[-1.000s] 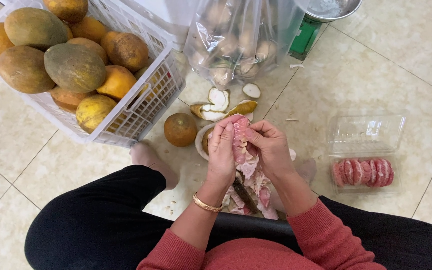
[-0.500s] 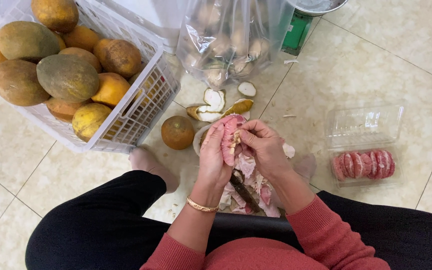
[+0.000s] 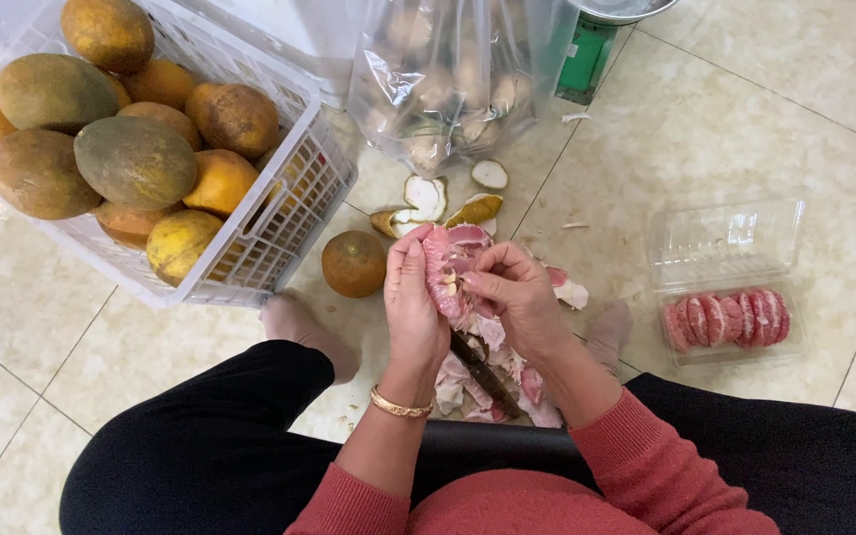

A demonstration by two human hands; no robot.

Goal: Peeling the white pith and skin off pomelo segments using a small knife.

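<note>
A white plastic basket [image 3: 279, 213] on the tiled floor [image 3: 705, 129] holds a heap of green and orange pomelos [image 3: 131, 159]; one more whole fruit [image 3: 354, 264] sits on the floor just beside it. A clear plastic bag [image 3: 448, 79] behind holds pale peel scraps, with cut rind pieces [image 3: 428, 198] lying in front of it. To the right, an open clear clamshell tray [image 3: 725, 238] carries a row of peeled pink segments [image 3: 725, 319]. The seated person's left hand [image 3: 413, 297] is curled around a peeled pink pomelo chunk [image 3: 448, 263], held above the lap, while the right hand [image 3: 517, 297] pinches its membrane with closed fingertips. Pink and white peelings [image 3: 492, 372] lie beneath the hands.
</note>
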